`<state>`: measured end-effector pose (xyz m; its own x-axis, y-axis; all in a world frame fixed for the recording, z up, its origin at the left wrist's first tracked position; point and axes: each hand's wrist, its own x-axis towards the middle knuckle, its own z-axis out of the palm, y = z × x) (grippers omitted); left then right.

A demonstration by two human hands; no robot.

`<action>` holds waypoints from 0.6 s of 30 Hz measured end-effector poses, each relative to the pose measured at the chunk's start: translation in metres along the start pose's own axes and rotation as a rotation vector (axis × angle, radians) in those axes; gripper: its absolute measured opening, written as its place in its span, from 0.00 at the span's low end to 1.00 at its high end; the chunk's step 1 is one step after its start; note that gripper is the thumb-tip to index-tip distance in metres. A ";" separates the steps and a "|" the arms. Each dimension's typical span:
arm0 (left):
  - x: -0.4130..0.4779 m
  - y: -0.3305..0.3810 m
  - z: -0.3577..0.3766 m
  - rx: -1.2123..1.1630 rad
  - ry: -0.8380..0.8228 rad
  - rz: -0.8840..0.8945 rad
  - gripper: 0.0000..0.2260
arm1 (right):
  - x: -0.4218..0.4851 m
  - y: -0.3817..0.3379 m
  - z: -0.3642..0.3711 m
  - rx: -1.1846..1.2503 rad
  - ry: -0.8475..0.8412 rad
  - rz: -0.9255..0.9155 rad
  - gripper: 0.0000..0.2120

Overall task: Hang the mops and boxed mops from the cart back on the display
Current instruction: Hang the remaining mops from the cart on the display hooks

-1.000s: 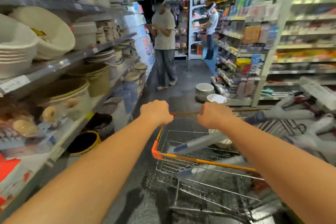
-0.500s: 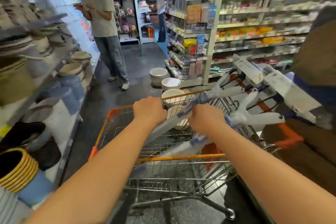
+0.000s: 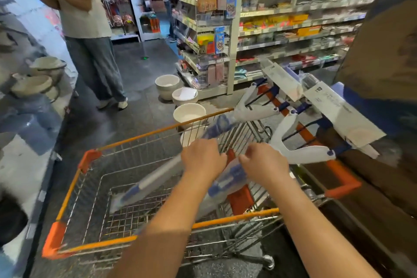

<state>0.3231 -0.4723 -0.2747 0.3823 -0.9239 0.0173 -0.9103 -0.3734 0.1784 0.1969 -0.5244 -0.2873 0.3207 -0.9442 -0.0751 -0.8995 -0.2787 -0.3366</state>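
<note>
Head view: both hands reach over the wire cart [image 3: 67, 192] toward the mops lying in it.
Left hand [image 3: 203, 160]: curled over the shaft of the upper mop [image 3: 155, 178]; fingers bent down on the far side, so whether they clamp it cannot be told.
Right hand [image 3: 264, 165]: fingers loosely bent and slightly spread, just above the lower mop [image 3: 228, 180], apparently not gripping.
Mop position: both shafts lie diagonally, low ends on the basket floor, forked heads [image 3: 252, 106] projecting over the cart's right rim.
Boxed mops [image 3: 327, 106]: resting across the cart's right end, over the orange handle bar [image 3: 338, 174], overhanging.
Display: not identifiable here; the dark surface at right is unclear.
Risk 1: lifting one mop could drag the other, since the shafts and heads cross.
Risk 2: a forked head may snag the wire mesh or the boxes and tip a box off.
Risk 3: bowls [image 3: 189, 113] stand on the floor just beyond the cart; a swung shaft could strike them.
Risk 4: a person [image 3: 85, 18] stands in the aisle; long shafts need clearance.
</note>
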 end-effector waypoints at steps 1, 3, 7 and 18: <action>0.007 0.000 0.003 -0.008 -0.002 0.025 0.15 | 0.003 0.000 0.003 0.015 0.000 0.037 0.13; 0.022 -0.002 0.008 -0.030 -0.009 0.086 0.13 | 0.008 -0.001 0.009 0.044 0.022 0.109 0.13; 0.044 -0.009 0.013 -0.076 -0.051 0.202 0.12 | 0.006 -0.009 0.017 0.129 0.058 0.279 0.13; 0.061 0.016 0.036 -0.210 -0.199 0.449 0.13 | -0.014 0.000 0.035 0.253 0.222 0.681 0.11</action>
<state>0.3257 -0.5376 -0.3061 -0.0936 -0.9946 -0.0458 -0.9182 0.0685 0.3901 0.2028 -0.5052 -0.3192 -0.3727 -0.9137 -0.1619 -0.7731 0.4023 -0.4904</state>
